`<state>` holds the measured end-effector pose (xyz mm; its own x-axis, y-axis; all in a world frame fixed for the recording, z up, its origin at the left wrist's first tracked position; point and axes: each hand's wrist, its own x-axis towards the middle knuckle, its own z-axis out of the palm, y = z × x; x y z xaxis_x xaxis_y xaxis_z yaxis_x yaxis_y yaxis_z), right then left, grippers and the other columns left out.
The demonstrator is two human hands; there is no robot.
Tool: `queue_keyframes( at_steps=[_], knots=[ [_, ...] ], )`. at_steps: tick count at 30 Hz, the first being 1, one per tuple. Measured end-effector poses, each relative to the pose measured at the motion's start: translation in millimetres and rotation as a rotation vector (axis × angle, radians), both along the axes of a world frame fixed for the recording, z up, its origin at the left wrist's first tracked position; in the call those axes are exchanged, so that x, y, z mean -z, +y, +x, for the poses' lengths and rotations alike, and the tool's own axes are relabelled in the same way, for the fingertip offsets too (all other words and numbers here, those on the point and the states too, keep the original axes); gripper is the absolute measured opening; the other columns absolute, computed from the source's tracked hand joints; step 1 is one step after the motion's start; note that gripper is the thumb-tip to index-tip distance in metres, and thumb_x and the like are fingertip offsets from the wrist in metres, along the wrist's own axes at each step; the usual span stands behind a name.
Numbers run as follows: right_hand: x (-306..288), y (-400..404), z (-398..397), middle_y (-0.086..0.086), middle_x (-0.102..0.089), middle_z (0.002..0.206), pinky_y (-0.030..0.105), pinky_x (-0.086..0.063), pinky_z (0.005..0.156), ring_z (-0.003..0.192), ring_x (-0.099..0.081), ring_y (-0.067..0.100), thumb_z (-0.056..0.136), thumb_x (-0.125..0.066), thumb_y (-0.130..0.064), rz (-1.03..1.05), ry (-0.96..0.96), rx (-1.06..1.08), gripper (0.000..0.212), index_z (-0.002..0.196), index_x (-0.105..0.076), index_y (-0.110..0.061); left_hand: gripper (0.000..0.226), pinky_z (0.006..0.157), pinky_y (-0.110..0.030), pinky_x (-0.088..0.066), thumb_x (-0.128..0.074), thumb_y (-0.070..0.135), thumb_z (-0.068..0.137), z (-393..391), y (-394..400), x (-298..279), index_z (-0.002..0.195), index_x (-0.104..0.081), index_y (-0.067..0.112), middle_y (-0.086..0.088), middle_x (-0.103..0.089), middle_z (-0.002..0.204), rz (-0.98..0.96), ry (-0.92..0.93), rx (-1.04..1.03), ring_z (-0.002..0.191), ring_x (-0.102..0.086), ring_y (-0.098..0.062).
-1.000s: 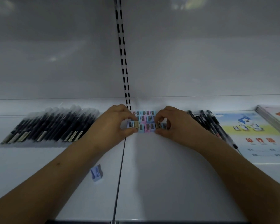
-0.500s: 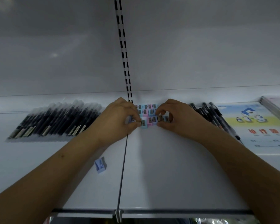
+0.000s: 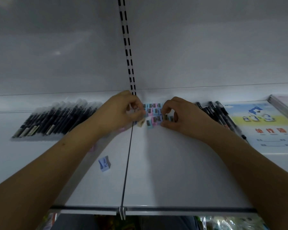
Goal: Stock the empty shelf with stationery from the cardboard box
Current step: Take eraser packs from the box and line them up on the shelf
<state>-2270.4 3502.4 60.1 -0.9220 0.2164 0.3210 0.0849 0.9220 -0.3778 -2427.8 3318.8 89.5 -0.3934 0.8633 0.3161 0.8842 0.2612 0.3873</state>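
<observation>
Left of the sharpener block (image 3: 152, 112) on the shelf (image 3: 173, 171), the left hand (image 3: 121, 110) is lifting, seemingly pinching one while a beige sharpener (image 3: 141, 122) is tipping loose, and the right hand (image 3: 176, 115) is still pinching the block's front row.

Left hand (image 3: 121, 112) lifted slightly off the cluster of small pastel plastic pencil sharpeners (image 3: 154, 113); one beige plastic sharpener (image 3: 140, 122) now loose and tilted at the cluster's left edge, a white one (image 3: 148, 122) beside it; white shelf's front rail (image 3: 173, 209) now in view
</observation>
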Motion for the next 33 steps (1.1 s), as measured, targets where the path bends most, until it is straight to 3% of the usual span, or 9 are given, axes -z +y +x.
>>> queue_keyframes(
  at_steps=[3,5,11,16,21,25,29,33],
  knots=[
    [1,-2,0,-0.013,-0.05,0.1,0.021,-0.044,0.063,0.07,-0.048,-0.005,0.079,-0.072,-0.049,0.02,-0.011,-0.004,0.03,0.095,-0.056,-0.028,0.035,0.071,-0.009,-0.046,-0.071,0.054,0.081,7,-14,9,0.108,-0.065,0.034,0.017,-0.054,0.104,-0.114,0.043,0.03,0.09,-0.055,0.0],
    [2,-3,0,-0.013,-0.05,0.101,0.021,-0.044,0.062,0.069,-0.048,-0.003,0.078,-0.073,-0.051,0.023,-0.02,-0.002,0.033,0.094,-0.055,-0.028,0.041,0.075,-0.015,-0.051,-0.074,0.052,0.079,10,-15,15,0.113,-0.066,0.031,0.015,-0.055,0.106,-0.1,0.079,0.042,0.09,-0.058,0.0],
    [3,-1,0,-0.012,-0.051,0.102,0.017,-0.039,0.059,0.068,-0.047,-0.004,0.078,-0.072,-0.053,0.022,-0.02,0.011,0.035,0.096,-0.056,-0.027,0.032,0.077,-0.008,-0.048,-0.078,0.034,0.082,5,-11,23,0.11,-0.073,0.02,0.009,-0.059,0.104,0.008,0.049,0.044,0.089,-0.059,-0.003],
    [3,0,-1,-0.011,-0.051,0.102,0.018,-0.041,0.06,0.067,-0.047,-0.005,0.08,-0.072,-0.049,0.014,-0.016,0.011,0.032,0.097,-0.057,-0.027,0.025,0.093,-0.026,-0.05,-0.078,0.025,0.083,5,-8,27,0.107,-0.074,0.017,0.006,-0.067,0.111,0.054,0.123,0.124,0.106,-0.055,-0.007],
    [5,2,-2,-0.012,-0.051,0.103,0.013,-0.037,0.059,0.068,-0.047,-0.008,0.081,-0.072,-0.047,0.012,-0.01,0.001,0.029,0.096,-0.057,-0.027,0.018,0.087,-0.029,-0.052,-0.079,0.026,0.082,5,-4,24,0.099,-0.076,0.02,0.008,-0.07,0.104,0.046,0.101,0.17,0.101,-0.058,-0.008],
    [5,2,-2,-0.012,-0.051,0.102,0.017,-0.04,0.06,0.067,-0.047,-0.006,0.082,-0.072,-0.046,0.004,-0.008,0.004,0.027,0.094,-0.056,-0.027,0.019,0.083,-0.025,-0.049,-0.08,0.03,0.08,1,-4,18,0.097,-0.077,0.021,0.004,-0.069,0.101,0.029,0.154,0.188,0.096,-0.054,-0.008],
    [4,2,-1,-0.012,-0.05,0.102,0.021,-0.042,0.063,0.068,-0.047,-0.004,0.082,-0.071,-0.045,0.003,-0.014,0.007,0.027,0.096,-0.056,-0.028,0.036,0.083,-0.025,-0.048,-0.077,0.039,0.081,3,-1,14,0.114,-0.072,0.024,0.007,-0.067,0.106,-0.08,0.212,0.197,0.097,-0.052,-0.006],
    [3,0,0,-0.011,-0.05,0.103,0.023,-0.044,0.063,0.068,-0.048,-0.003,0.081,-0.071,-0.047,0.006,-0.018,0.009,0.029,0.097,-0.057,-0.027,0.054,0.075,-0.021,-0.046,-0.077,0.054,0.074,10,-4,18,0.117,-0.066,0.024,0.008,-0.056,0.107,-0.026,0.253,0.109,0.092,-0.051,-0.005]
  ],
)
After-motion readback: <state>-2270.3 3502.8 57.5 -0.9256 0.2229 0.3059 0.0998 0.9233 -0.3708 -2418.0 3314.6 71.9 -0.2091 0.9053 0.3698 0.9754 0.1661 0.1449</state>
